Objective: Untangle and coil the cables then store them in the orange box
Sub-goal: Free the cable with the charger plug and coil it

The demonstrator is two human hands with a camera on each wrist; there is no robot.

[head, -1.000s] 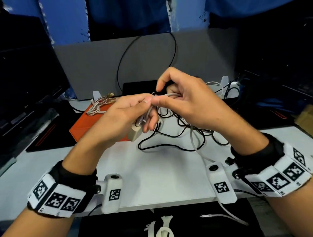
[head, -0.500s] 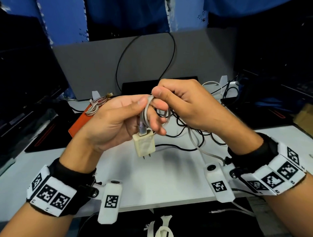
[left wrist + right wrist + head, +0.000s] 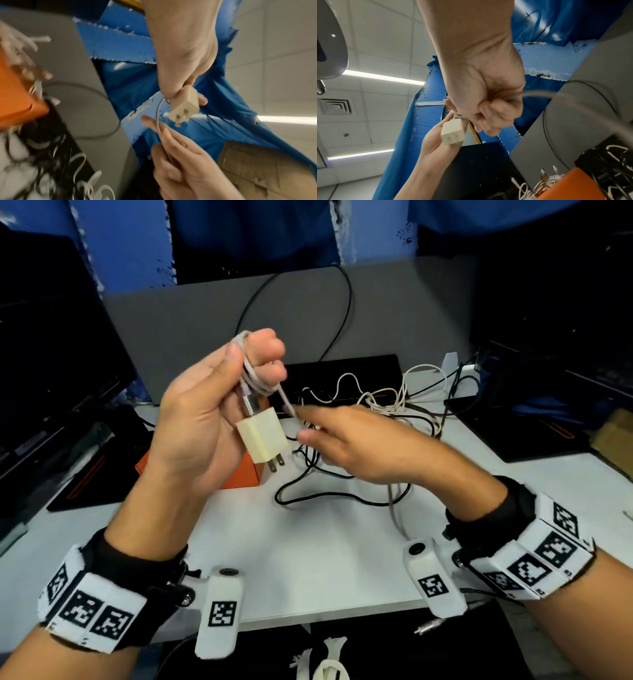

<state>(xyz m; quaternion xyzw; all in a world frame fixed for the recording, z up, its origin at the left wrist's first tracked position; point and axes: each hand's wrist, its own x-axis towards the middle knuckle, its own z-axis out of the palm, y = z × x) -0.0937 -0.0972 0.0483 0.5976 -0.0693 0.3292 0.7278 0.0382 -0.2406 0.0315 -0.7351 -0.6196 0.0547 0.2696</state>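
Head view: a person's left hand (image 3: 205,409) is raised above a white counter (image 3: 308,559), fingers curled round a few loops of pale grey charger cable (image 3: 251,373). A cream wall adapter (image 3: 262,436) hangs from the loops below the palm, its 2 prongs pointing down toward 5 o'clock.

The right hand (image 3: 346,446) sits just beside the adapter, at about 3 o'clock from it, and lower than the left. Its thumb and forefinger pinch the free run of the same cable, so this grip is narrow and closed on the cord. From that pinch the cable slants up toward 11 o'clock into the loops; the loose tail seems to drop toward 5 o'clock, past the right wrist and off the near counter edge. In my judgement the next wrap turns on this line: the right hand, nearer the free length, would carry it up and over the left fingers.

The cable looks thin, smooth and limp, likely to slip off the fingers if slackened.

An orange box (image 3: 239,474) lies on the counter directly behind and below the left hand, largely hidden by it. In the right wrist view it (image 3: 583,182) already holds some white cables (image 3: 539,186). A tangle of black and white cables (image 3: 370,419) remains on the counter at 1 o'clock from the right hand.
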